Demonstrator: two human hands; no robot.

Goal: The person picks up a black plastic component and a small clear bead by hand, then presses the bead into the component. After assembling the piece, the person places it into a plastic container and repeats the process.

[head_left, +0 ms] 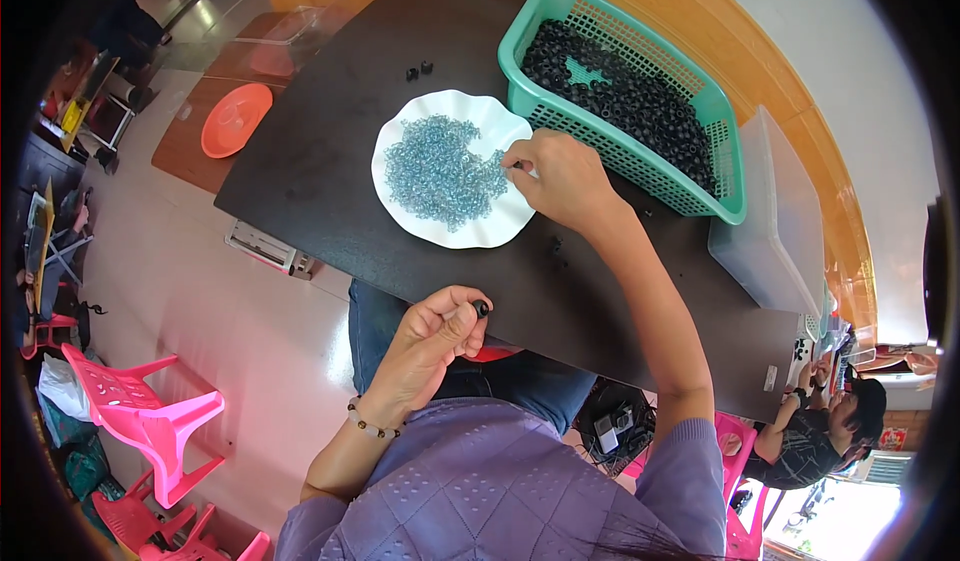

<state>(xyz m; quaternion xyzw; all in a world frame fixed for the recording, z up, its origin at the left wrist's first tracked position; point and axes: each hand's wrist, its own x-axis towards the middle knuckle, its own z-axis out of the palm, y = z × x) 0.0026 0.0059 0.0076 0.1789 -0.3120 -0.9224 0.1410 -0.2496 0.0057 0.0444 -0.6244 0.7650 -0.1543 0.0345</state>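
Close to the table's near edge, my left hand is closed, pinching a small round black part between thumb and fingertips. My right hand reaches over the right rim of a white plate with a wavy edge. Its fingers are pinched together at the pile of tiny clear bluish pieces on that plate. A bit of something dark shows at the right fingertips, too small to make out. Beyond my right hand stands a green basket holding a great many small black parts.
Loose black parts lie on the dark table behind the plate. A clear plastic bin stands right of the basket. An orange dish sits on a brown surface at left. Pink chairs stand left; another person sits far right.
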